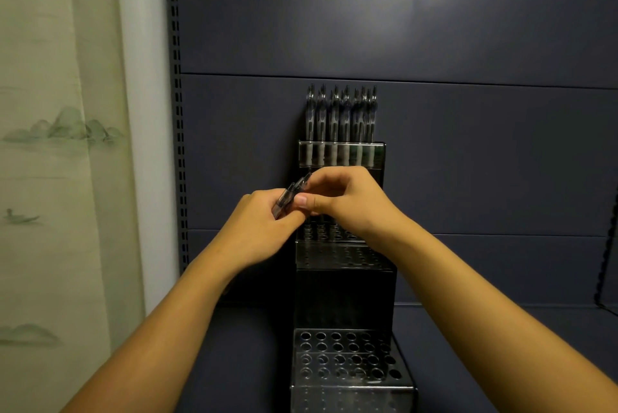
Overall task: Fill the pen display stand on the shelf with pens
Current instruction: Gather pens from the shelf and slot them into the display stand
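Note:
A stepped clear pen display stand [344, 282] stands on the dark shelf against the back panel. Its top tier holds several dark pens [341, 115] upright. The middle and bottom tiers show rows of open holes [344, 357]. My left hand [264, 232] grips a small bunch of dark pens [291, 193] in front of the stand's upper part. My right hand [344, 198] pinches the top ends of that bunch with thumb and fingers. Most of the bunch is hidden inside my hands.
The dark blue shelf floor [485, 345] runs to both sides of the stand. A slotted upright rail [179, 111] marks the shelf's left edge. Left of it hang a white frame and a pale green printed curtain [57, 145].

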Available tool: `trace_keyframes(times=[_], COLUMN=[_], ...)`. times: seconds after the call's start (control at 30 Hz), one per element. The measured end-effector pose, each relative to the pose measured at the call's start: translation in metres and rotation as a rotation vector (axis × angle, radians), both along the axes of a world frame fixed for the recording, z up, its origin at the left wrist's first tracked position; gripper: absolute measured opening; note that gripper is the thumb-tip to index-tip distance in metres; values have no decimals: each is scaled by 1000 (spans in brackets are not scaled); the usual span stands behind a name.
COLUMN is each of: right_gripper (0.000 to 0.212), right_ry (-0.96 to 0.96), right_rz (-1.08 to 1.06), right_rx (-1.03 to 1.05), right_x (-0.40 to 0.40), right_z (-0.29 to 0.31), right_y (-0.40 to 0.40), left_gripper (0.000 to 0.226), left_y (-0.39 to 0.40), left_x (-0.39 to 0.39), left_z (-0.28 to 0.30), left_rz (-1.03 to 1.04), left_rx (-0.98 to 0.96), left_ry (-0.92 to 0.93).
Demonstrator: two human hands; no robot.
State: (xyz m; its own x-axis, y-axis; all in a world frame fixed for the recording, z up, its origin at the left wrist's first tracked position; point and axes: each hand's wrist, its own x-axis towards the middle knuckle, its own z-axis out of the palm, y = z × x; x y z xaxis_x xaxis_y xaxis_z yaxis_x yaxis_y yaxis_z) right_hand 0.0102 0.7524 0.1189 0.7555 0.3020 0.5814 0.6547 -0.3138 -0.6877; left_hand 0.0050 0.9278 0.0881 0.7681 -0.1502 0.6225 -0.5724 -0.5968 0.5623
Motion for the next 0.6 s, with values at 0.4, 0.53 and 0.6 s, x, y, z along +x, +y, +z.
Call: trace_keyframes(times=[0.4, 0.53, 0.6], right_gripper=[7, 5, 9], right_ry=[92, 102, 69], right_rz=[197, 234, 150], right_rx=[403, 614, 634], right_x=[-8, -10, -9], right_z=[6, 25, 34], right_y=[4, -10, -19], left_gripper=[36, 39, 41], left_y=[3, 8, 11], left_x=[0, 5, 7], left_z=[-1, -7, -9], left_rz=[-11, 24, 32], left_rx=[-53, -67, -72], left_ry=[-11, 4, 13])
